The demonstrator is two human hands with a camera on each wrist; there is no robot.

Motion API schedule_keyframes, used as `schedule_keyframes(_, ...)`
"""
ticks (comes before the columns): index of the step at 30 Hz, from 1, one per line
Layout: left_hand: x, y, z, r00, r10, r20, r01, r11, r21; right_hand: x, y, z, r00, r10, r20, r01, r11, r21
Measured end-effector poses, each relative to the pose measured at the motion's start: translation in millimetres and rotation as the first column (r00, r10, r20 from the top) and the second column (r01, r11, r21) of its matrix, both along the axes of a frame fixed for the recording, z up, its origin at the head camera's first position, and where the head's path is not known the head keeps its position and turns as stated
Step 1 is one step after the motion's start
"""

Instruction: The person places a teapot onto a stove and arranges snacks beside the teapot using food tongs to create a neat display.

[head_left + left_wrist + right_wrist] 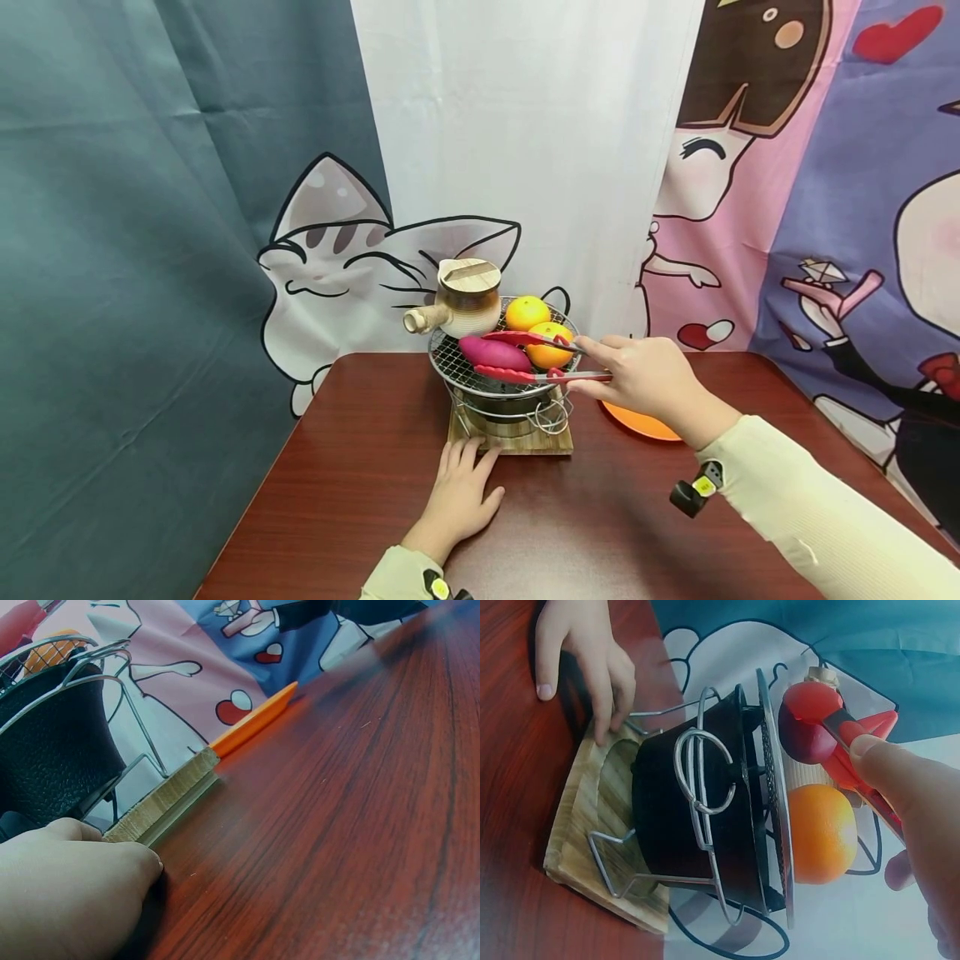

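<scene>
My right hand (pixel 641 375) grips metal tongs with red tips (pixel 506 376) over a round wire grill (pixel 450 360). The tongs' arms lie on either side of a purple sweet potato (pixel 491 353) on the grill; whether both tips press it I cannot tell. Close by sit two oranges, one at the back (pixel 527 312) and one in front (pixel 549 358), partly behind the tongs. My left hand (pixel 459 496) rests with extended fingers at the front edge of the wooden base (pixel 551 447); its fingertips touch the wood in the right wrist view.
A brown clay teapot (pixel 478 310) with a wooden lid and side handle stands at the grill's back left. Beneath the grill is a black stove (pixel 682 802) in a wire frame. An orange plate (pixel 641 423) lies right, partly under my right arm. A printed curtain hangs behind.
</scene>
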State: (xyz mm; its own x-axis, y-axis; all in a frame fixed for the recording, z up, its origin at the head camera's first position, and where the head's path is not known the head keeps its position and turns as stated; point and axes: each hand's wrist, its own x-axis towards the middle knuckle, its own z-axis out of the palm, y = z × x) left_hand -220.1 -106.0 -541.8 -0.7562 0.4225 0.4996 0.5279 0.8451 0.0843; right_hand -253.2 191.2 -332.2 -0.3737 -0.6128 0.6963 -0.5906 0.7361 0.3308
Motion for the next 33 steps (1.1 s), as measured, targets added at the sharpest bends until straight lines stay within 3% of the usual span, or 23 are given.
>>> schedule_keyframes(22,-0.2,0.2,-1.5,1.000,0.000,-0.005,0.000,1.000,-0.002,3.3,1.0,0.6,1.000,-0.022,-0.003,0.022,0.999,0.039)
schedule_keyframes(33,-0.5,-0.8,-3.5,0.999,-0.011,-0.035,0.011,1.000,0.010,7.5,8.4,5.5,1.000,-0.014,0.013,0.014,0.999,-0.033)
